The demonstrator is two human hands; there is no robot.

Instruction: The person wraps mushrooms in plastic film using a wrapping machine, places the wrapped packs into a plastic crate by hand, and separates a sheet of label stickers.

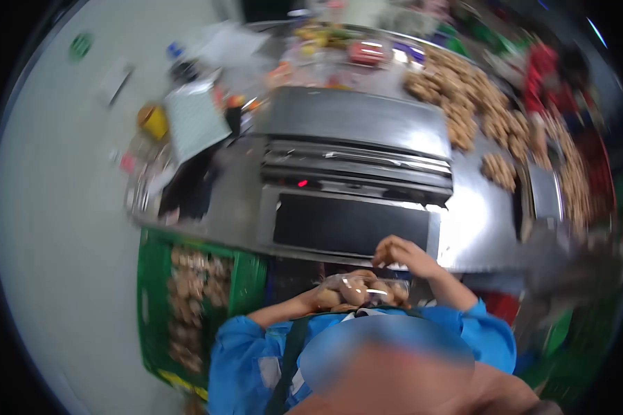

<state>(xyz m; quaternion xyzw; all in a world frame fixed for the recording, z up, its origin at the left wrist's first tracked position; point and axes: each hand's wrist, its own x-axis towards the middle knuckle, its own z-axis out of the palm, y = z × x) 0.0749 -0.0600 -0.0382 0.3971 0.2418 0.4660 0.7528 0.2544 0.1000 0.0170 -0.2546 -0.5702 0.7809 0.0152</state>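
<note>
A clear plastic pack of round, light-brown produce (367,292) is held close to the front of my body, at the machine's near edge. My left hand (320,294) is closed around the pack's left end, its fingers partly hidden by the pack. Just above the pack's right side, my right hand (403,254) is raised with its fingers bent and apart, and nothing shows in it. In front of both hands stands a metal wrapping machine (356,162) with a dark flat plate (353,225) and a small red light.
A green crate (145,297) of similar packs stands at my left. Brown produce (457,90) lies heaped on the metal table (471,228) at the far right, near another person in red (538,76). Papers and a yellow roll (154,122) are at the left.
</note>
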